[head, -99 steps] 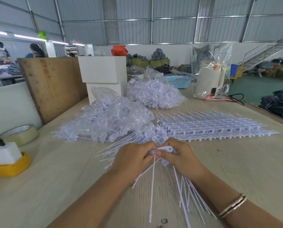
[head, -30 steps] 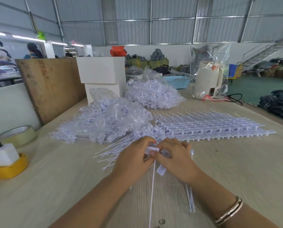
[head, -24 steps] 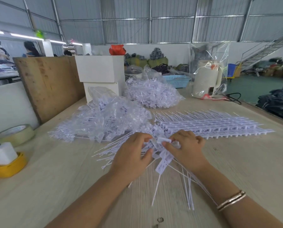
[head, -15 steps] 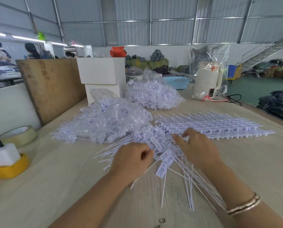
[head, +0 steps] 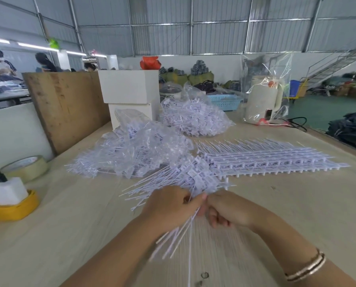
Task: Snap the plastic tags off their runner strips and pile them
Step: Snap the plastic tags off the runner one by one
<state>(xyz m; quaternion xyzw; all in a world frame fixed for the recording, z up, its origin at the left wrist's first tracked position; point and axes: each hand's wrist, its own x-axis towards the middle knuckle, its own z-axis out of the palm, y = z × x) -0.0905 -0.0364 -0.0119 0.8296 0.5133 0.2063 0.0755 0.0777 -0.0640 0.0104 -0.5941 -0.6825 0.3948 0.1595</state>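
Both hands (head: 202, 206) gripping tags (head: 179, 230), apparently snapped loose, bare table (head: 297, 204) rightward.

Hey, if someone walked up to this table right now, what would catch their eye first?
Both hands, left hand and right hand, meet at the near centre, gripping a fan of white tags. Behind lie stacked runner strips on the right and clear bags of tags on the left.
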